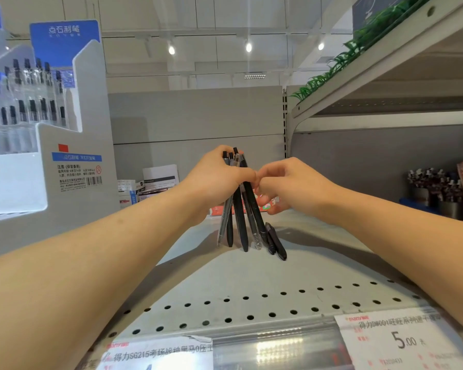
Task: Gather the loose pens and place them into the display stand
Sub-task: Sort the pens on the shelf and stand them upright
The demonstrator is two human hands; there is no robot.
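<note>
Gripping the pens [239, 209], left hand [219, 177] touches right hand [286, 182]

hands: two, left [219, 180] and right [286, 185] | pens [239, 220] in bunch: about six | price tags: two [401, 340] | ceiling lights: three [248, 47]

- Two bare forearms enter from the near corners, with no sleeve, cuff or glove showing on either.
- The left hand [219, 180] wears no ring, watch or band on the wrist or on the fingers in view.
- The right hand [292, 185] is likewise unadorned, its wrist plain.
- A small dark spot marks the upper side of the left forearm.
- The fingernails in view look short; whether they carry polish cannot be told.
</note>
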